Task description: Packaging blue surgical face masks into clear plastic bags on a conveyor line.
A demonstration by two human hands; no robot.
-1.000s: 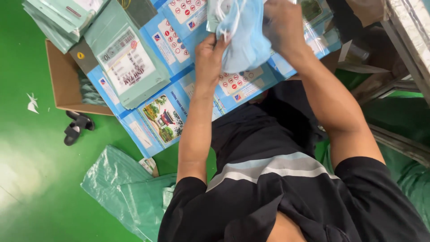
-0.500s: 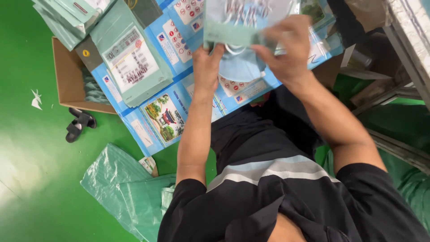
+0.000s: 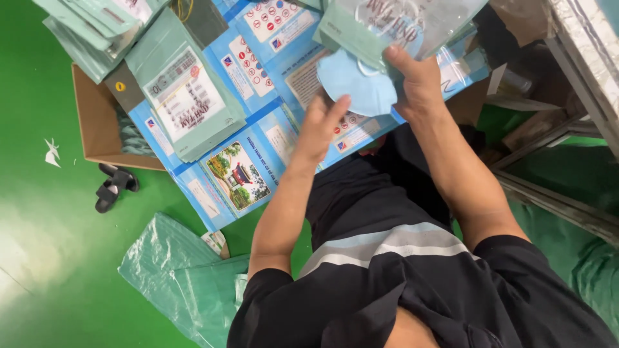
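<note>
Now the right hand is gripping a clear printed pouch with a blue mask sliding in below its mouth, whereas a second ago the mask hung free; the left hand is hovering open-fingered just beneath the mask.

The light blue face mask looks like soft, matt non-woven cloth, and the clear pouch with a pale green band over it is glossy plastic film. The brown box is dull cardboard; the green floor shines smooth, and the crumpled green bag is thin plastic.
</note>
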